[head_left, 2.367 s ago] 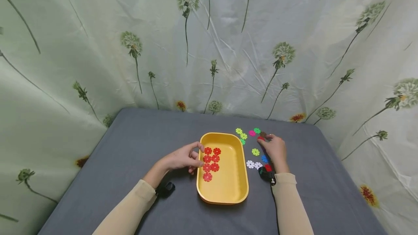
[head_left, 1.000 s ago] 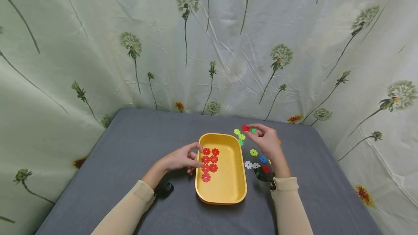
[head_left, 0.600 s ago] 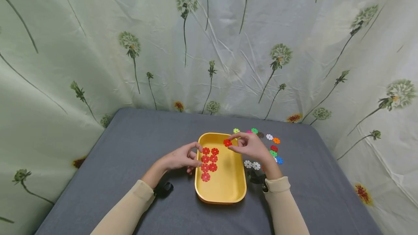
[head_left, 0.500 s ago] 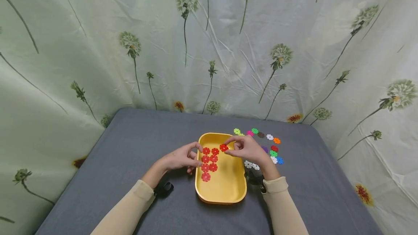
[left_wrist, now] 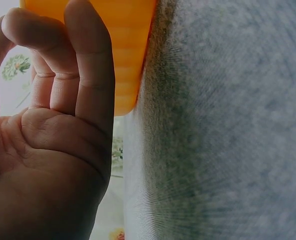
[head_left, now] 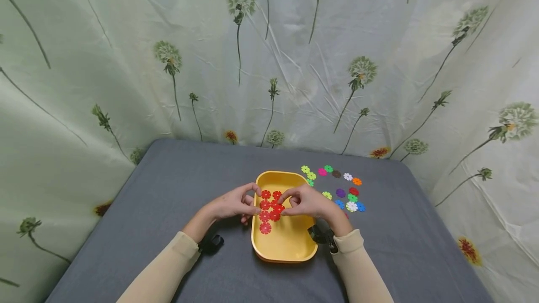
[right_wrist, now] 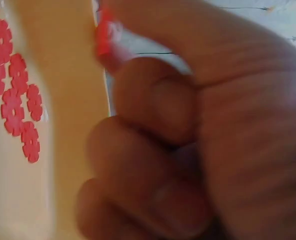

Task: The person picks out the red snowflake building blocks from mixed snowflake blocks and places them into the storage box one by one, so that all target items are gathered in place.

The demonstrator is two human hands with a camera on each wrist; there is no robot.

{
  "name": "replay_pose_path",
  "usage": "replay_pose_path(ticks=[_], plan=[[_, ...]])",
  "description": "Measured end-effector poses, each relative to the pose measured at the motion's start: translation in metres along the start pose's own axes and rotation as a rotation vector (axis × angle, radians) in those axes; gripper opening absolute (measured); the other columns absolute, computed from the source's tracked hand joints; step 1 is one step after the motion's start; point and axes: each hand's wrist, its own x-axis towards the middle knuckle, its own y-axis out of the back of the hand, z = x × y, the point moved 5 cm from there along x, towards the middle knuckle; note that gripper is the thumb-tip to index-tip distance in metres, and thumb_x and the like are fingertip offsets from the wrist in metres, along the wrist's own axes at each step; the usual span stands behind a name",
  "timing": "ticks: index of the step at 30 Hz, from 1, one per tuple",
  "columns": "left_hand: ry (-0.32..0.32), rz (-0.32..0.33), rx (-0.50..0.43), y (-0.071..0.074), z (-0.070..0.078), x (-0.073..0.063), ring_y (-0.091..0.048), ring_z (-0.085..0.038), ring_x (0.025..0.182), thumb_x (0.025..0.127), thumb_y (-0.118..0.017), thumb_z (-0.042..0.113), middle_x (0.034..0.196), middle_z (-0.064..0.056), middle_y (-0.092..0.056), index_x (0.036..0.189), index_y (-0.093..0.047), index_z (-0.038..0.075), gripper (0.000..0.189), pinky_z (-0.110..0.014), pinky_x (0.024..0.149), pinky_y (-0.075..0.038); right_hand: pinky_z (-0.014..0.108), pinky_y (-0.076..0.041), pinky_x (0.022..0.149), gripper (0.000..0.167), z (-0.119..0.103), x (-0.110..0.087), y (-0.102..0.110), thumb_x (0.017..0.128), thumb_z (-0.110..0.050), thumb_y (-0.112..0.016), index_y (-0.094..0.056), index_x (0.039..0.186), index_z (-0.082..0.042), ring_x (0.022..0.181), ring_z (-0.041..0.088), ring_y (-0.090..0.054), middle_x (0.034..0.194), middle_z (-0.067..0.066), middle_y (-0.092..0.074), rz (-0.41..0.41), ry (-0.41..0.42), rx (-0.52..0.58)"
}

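A red flower-shaped plastic disc (head_left: pixel 280 208) is pinched between the thumb and index finger of my right hand (head_left: pixel 310 201), over the yellow tray (head_left: pixel 286 260). The right wrist view shows this disc (right_wrist: pixel 105 37) blurred at the fingertips. Beneath it, several similar red discs (head_left: pixel 265 228) lie flat in rows along the tray's left half. My left hand (head_left: pixel 233 204) is at the tray's left side, thumb and index finger at the rim and the other fingers outside. In the left wrist view its curled fingers are against the orange-looking tray wall (left_wrist: pixel 132 55).
Loose flower discs of several colours lie on the grey cloth right of the tray, among them an orange one (head_left: pixel 357 181), a purple one (head_left: pixel 340 193) and a red one (head_left: pixel 353 191). A floral curtain (head_left: pixel 202 60) hangs behind the table.
My right hand took a red disc from the loose ones at the right, then carried it left and nearer over the tray, to the rows of red discs. The left hand stays at the rim.
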Motion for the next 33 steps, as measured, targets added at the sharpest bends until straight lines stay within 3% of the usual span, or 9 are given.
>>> replay_pose_path(ticks=[10,14,18,21,25,33], plan=[[-0.003,0.001,-0.001,0.0,-0.001,-0.002,-0.06,-0.013,0.055,0.099,-0.074,0.014,0.068,0.001,-0.062,0.13,-0.043,0.003,0.045,-0.028,0.061,-0.055,0.021,-0.029,0.048,0.02,0.003,0.003,-0.01,0.089,-0.024,-0.086,-0.079,0.105,-0.012,0.049,0.007,-0.035,0.059,-0.008,-0.045,-0.076,-0.025,-0.056],[-0.011,-0.002,0.002,0.0,0.0,-0.002,-0.06,-0.013,0.055,0.099,-0.073,0.013,0.069,0.001,-0.063,0.13,-0.042,0.002,0.046,-0.027,0.061,-0.055,0.019,-0.032,0.051,0.017,-0.003,0.01,-0.028,0.087,-0.028,-0.088,-0.079,0.096,-0.016,0.051,0.004,-0.04,0.059,-0.01,-0.048,-0.129,-0.021,-0.181],[-0.034,-0.023,-0.001,-0.002,0.002,0.0,-0.06,-0.013,0.055,0.099,-0.073,0.014,0.068,0.001,-0.062,0.131,-0.041,0.0,0.048,-0.028,0.061,-0.055,0.017,-0.035,0.056,0.017,-0.006,0.016,-0.045,0.087,-0.028,-0.088,-0.079,0.096,-0.016,0.055,0.001,-0.044,0.062,-0.013,-0.052,-0.197,0.019,-0.201],[-0.047,-0.04,-0.001,-0.004,0.002,0.003,-0.06,-0.013,0.055,0.098,-0.074,0.015,0.067,0.001,-0.061,0.132,-0.04,-0.001,0.05,-0.028,0.061,-0.056,0.018,-0.035,0.055,0.017,-0.006,0.012,-0.04,0.085,-0.023,-0.089,-0.079,0.097,-0.014,0.054,0.003,-0.044,0.062,-0.01,-0.052,-0.181,0.009,-0.178],[-0.034,-0.032,0.003,-0.003,0.001,0.004,-0.06,-0.014,0.054,0.098,-0.074,0.015,0.066,0.001,-0.06,0.13,-0.041,0.002,0.048,-0.029,0.061,-0.056,0.019,-0.036,0.055,0.017,-0.005,0.01,-0.03,0.085,-0.023,-0.089,-0.078,0.095,-0.014,0.056,0.004,-0.045,0.064,-0.009,-0.053,-0.145,-0.016,-0.242],[-0.019,-0.02,-0.002,-0.002,0.0,0.002,-0.06,-0.014,0.055,0.098,-0.075,0.016,0.067,0.002,-0.061,0.127,-0.043,0.007,0.044,-0.029,0.062,-0.056,0.02,-0.039,0.058,0.016,-0.003,0.012,-0.032,0.085,-0.026,-0.088,-0.078,0.092,-0.016,0.058,0.004,-0.047,0.065,-0.01,-0.054,-0.172,-0.054,-0.317]])
